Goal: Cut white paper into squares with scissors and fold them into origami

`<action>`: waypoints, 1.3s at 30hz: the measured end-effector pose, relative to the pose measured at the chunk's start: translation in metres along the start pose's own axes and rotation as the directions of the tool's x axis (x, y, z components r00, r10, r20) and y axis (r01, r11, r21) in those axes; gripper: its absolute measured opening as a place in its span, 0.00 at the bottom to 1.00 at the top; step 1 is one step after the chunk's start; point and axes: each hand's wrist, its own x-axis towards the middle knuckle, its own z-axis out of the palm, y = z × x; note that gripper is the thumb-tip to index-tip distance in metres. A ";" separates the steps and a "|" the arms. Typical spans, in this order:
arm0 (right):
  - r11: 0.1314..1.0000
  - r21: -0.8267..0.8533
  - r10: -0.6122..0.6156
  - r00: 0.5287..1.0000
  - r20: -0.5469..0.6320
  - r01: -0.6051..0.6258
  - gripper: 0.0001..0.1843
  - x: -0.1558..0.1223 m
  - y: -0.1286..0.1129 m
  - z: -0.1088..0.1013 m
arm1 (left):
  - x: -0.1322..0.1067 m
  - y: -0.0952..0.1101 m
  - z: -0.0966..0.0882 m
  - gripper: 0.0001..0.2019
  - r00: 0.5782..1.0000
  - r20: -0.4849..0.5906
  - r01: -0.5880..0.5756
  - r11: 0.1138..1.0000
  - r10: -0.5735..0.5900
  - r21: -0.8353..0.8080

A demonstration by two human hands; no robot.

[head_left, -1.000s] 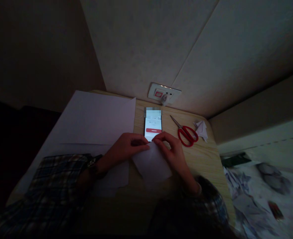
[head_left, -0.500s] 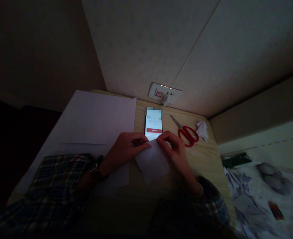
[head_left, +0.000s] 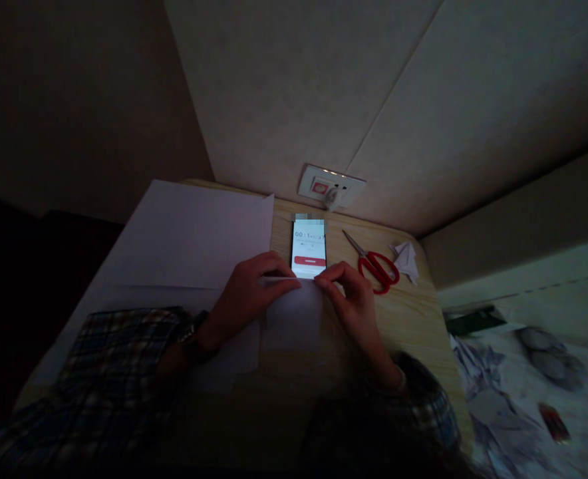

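A small white sheet of paper (head_left: 294, 319) hangs between my hands, its top edge pinched at both sides. My left hand (head_left: 254, 286) grips that edge between thumb and fingers near its middle. Close by on the right, my right hand (head_left: 348, 296) pinches the same edge with thumb and forefinger. Just beyond the fingertips lies a phone (head_left: 308, 249) with a lit timer screen and a red button. Larger white sheets (head_left: 199, 239) lie under and behind my left arm.
Red-handled scissors (head_left: 376, 269) lie right of the phone, beside a folded white paper piece (head_left: 406, 261). A wall socket (head_left: 331, 186) with a plug sits behind the wooden table (head_left: 404, 332). Lower right, a patterned cloth (head_left: 513, 399) holds a small red object (head_left: 553, 423).
The small sheet has turned from a tilt to nearly square with the table, its lower edge swinging left. My hands have barely shifted. The phone's timer has advanced.
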 end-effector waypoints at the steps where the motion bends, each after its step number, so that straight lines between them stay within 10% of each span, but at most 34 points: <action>1: 1.000 0.006 -0.006 1.000 0.006 0.006 0.07 0.000 0.000 0.000 | 0.000 -0.001 0.000 0.06 1.000 -0.024 -0.008 1.000 0.007 -0.016; 26: 1.000 -0.012 0.027 1.000 0.012 -0.027 0.06 0.005 0.003 -0.010 | 0.002 -0.002 0.000 0.06 0.997 -0.077 -0.025 0.996 0.018 -0.086; 34: 0.990 -0.131 0.076 0.968 0.238 -0.045 0.08 0.007 -0.008 -0.009 | 0.000 -0.004 0.002 0.06 0.999 0.020 0.029 0.998 -0.028 -0.056; 39: 0.992 -0.027 0.124 0.992 0.004 -0.124 0.08 0.007 -0.003 -0.013 | 0.000 -0.007 0.003 0.15 0.990 0.080 0.124 0.984 -0.114 -0.132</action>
